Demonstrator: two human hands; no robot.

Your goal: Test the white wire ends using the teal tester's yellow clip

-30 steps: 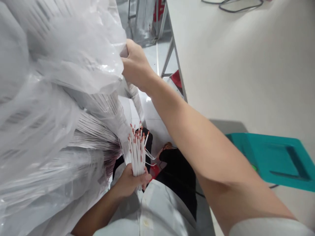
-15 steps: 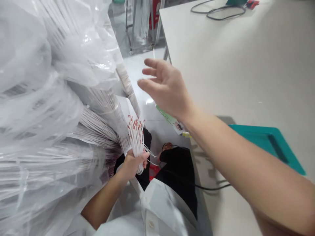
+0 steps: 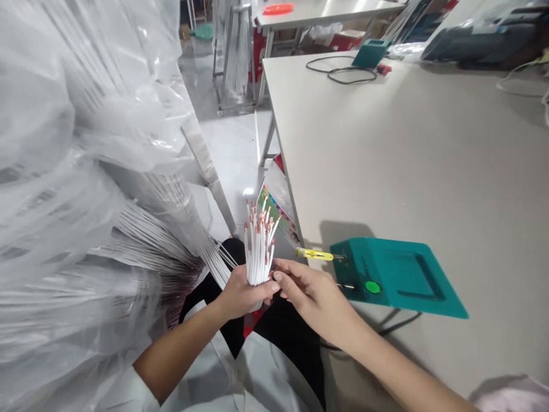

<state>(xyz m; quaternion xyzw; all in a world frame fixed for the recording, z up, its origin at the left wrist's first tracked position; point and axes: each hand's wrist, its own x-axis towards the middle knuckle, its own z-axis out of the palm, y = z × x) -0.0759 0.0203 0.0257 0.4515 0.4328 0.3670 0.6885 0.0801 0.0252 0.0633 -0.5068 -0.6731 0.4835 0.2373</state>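
Right hand has dropped near the table edge, hold unclear; left hand clasps wires.

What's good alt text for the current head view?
A person's left hand grips a bundle of white wires with copper-coloured tips, the right hand close at its side. A teal device with a green button sits on a pale table at right; more white wires, partly covered by translucent plastic, fill the left.
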